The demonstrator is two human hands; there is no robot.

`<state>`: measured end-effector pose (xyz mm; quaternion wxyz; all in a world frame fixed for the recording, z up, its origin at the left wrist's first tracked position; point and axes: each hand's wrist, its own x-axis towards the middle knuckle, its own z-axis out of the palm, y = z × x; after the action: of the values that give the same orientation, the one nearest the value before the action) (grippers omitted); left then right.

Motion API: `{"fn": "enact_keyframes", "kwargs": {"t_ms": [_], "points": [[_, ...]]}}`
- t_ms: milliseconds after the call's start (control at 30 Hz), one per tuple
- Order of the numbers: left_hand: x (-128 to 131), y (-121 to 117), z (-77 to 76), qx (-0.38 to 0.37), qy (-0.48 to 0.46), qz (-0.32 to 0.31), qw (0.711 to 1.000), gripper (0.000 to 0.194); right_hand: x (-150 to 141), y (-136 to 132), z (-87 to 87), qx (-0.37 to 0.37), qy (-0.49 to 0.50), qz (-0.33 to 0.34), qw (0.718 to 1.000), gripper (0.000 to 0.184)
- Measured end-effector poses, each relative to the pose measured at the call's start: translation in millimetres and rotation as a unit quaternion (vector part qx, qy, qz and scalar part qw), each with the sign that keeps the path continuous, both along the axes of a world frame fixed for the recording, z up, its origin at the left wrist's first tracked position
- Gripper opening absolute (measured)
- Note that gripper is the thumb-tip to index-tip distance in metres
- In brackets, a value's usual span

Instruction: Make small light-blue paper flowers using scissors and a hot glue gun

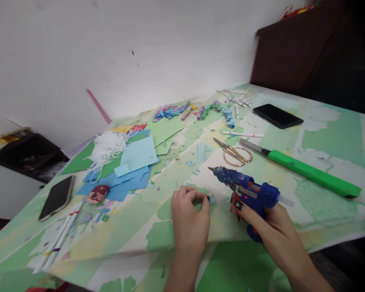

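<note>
A blue hot glue gun [246, 188] is gripped in my right hand [276, 227], its smeared nozzle pointing left and a clear glue stick showing at the back. Its small red light is on. Left of it, my left hand [190, 213] is closed in a pinch low over the table's near side, with a small piece of blue paper [212, 200] at the fingertips. Beyond the nozzle lie gold-handled scissors [235, 154] and a light blue paper strip [201, 153]. A green utility knife [310, 170] with its blade out lies to the right.
On the left are coloured paper sheets [140, 152], white string [109, 147], a dark red object [98, 194], white pens [61, 235] and a phone [57, 198]. Curled paper pieces [208, 110] and another phone [278, 115] lie farther back. Scraps dot the patterned tablecloth [322, 215].
</note>
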<state>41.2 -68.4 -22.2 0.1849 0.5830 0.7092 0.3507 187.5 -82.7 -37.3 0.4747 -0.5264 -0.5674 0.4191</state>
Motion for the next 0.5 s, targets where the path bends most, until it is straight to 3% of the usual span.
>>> {"fn": "enact_keyframes", "kwargs": {"t_ms": [500], "points": [[-3.3,-2.2,-0.3,0.007,-0.010,-0.013,1.000,0.009,0.2,-0.7,4.0,0.010,-0.029,-0.010,0.999,0.029]]}}
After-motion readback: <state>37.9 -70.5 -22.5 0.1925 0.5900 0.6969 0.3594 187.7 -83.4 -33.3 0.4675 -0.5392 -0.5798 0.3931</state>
